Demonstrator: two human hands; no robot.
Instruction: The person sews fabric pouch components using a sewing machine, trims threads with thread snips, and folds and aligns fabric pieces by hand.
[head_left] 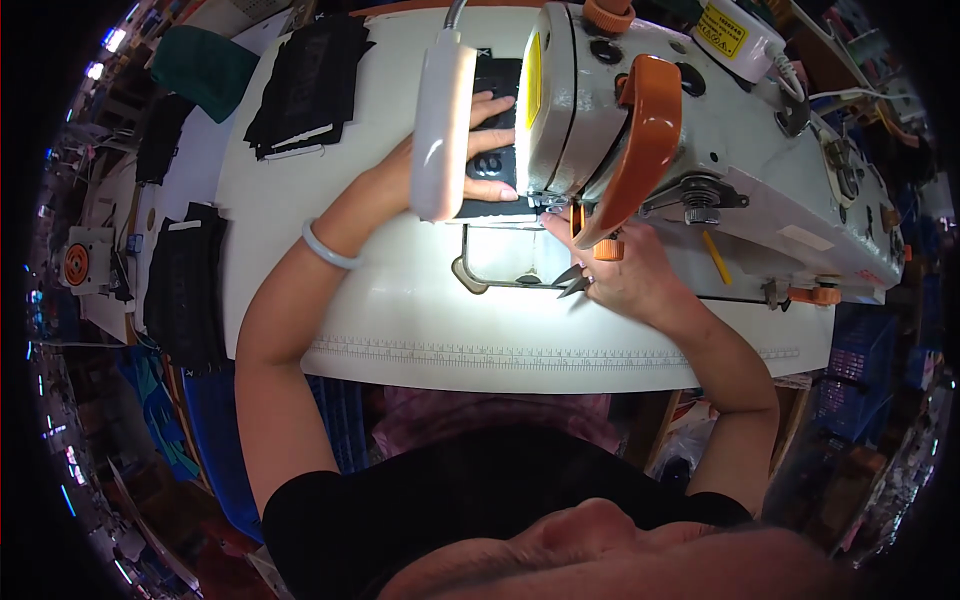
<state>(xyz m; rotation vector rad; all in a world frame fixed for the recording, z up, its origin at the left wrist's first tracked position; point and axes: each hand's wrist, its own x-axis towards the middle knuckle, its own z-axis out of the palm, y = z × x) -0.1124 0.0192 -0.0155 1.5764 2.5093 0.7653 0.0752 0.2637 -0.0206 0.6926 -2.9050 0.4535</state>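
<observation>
My left hand (488, 143) lies flat with its fingers spread on a black fabric piece (496, 168) with a raised print. A white lamp (442, 135) covers part of that hand. The fabric sits beside the needle area of a white sewing machine (556, 110), its lower edge by the presser foot. Close to the foot on the right, my right hand (632, 268) is closed around small thread snips (572, 284), whose dark pointed blades stick out toward the left. One of its fingertips reaches the fabric edge. The machine's orange lever (652, 130) partly hides this hand.
Stacks of black fabric pieces (308, 85) lie at the far left, with another stack (187, 285) nearer me. A dark green cloth (205, 70) is beyond. A ruler strip (450, 353) runs along the white table's front. At right stands a blue crate (853, 375).
</observation>
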